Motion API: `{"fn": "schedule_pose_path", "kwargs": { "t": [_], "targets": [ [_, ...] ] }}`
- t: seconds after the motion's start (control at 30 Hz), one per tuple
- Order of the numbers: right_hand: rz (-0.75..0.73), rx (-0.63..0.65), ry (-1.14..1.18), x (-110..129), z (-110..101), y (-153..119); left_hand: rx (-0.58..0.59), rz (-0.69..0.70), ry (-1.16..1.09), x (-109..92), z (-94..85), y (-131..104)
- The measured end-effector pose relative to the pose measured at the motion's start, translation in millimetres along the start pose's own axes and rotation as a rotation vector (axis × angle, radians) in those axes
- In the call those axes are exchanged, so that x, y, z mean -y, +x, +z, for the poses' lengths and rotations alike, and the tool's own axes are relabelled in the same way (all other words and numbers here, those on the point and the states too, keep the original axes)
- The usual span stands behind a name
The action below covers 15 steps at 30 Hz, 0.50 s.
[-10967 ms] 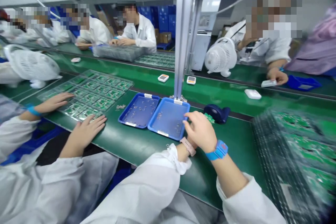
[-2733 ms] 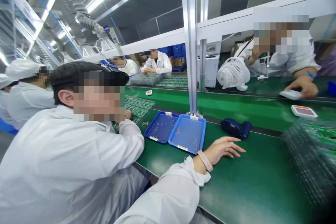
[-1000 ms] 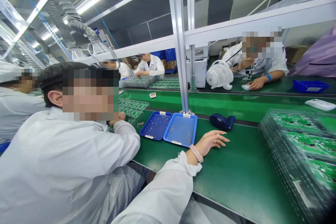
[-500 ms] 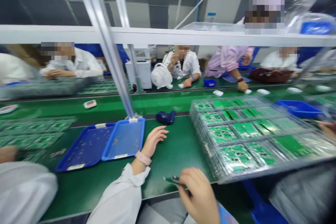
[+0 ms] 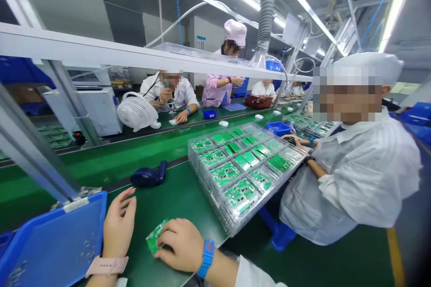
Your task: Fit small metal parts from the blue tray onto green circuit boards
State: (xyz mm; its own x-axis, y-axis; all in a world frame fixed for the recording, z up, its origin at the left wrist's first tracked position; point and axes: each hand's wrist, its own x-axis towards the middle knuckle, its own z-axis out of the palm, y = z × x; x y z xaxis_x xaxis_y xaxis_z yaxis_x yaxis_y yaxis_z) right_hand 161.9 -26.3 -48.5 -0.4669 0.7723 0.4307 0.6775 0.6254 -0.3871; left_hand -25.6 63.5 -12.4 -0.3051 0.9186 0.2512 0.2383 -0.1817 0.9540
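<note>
In the head view, my right hand (image 5: 182,244), with a blue band at its wrist, grips a green circuit board (image 5: 154,238) just over the bench near its front edge. Fingers and thumb cover the board's right part. My left hand (image 5: 119,219), wearing a pink wristband, is at the right rim of a blue tray (image 5: 103,202) that holds small metal parts. Its fingers are loosely curved and apart, with nothing in them. To the right of my hands stands a stack of clear plastic trays (image 5: 215,193) with green circuit boards in its compartments.
A dark blue handheld fan (image 5: 147,176) lies on the green bench (image 5: 175,193) beyond my hands. A metal post (image 5: 37,143) rises at the left. A co-worker in white (image 5: 353,175) sits at the right, beside the tray stack. Behind runs a green conveyor belt (image 5: 111,157) with white devices.
The view has swung to the right, bringing the seated co-worker into sight. My right hand has turned the circuit board, so its face shows now. My left hand stays empty.
</note>
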Motion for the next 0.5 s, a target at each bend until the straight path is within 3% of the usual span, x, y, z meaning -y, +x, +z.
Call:
{"fn": "schedule_pose_path", "kwargs": {
  "t": [0.13, 0.27, 0.37, 0.5],
  "targets": [
    [0.181, -0.131, 0.127, 13, -1, 23, -0.094, 0.033, 0.112, -4, 10.1, 20],
    [0.354, -0.29, 0.489, 22, -7, 79, -0.288, 0.048, 0.094, -9, 18.5, 33],
    [0.353, -0.396, 0.608, 19, -4, 121, -0.381, 0.05, 0.07, -7, 20.3, 33],
    [0.26, -0.405, 0.743, 5, 18, 157, -0.295, 0.061, -0.037, 8, 21.0, 37]
  ]
}}
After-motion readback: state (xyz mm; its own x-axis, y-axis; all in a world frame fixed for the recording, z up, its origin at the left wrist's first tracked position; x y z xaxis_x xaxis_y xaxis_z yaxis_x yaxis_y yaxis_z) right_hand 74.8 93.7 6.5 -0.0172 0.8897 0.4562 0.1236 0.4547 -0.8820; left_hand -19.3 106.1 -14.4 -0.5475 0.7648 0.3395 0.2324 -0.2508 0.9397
